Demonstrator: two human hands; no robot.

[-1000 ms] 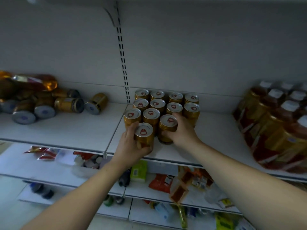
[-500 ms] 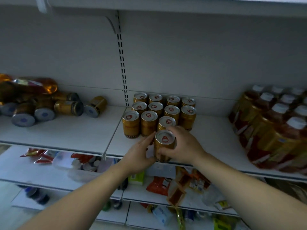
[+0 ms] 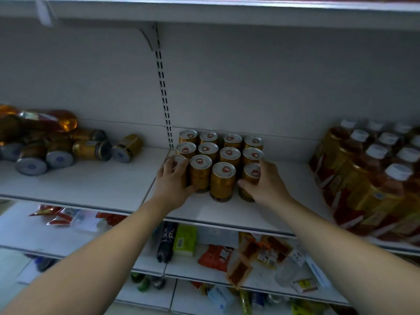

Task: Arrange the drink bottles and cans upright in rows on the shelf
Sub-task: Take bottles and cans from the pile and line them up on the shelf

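Gold cans (image 3: 229,153) stand upright in three rows mid-shelf (image 3: 91,185). The left grip (image 3: 172,183) curls round the near-left can (image 3: 180,158), and the right grip (image 3: 266,185) curls round the near-right can (image 3: 251,172). Toppled cans (image 3: 91,148) lie far left.

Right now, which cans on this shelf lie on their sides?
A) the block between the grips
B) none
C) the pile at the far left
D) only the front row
C: the pile of cans at the far left lies tipped over, bottoms facing out; the block of cans stands upright, the left grip holding its front-left can, the right grip its front-right can.
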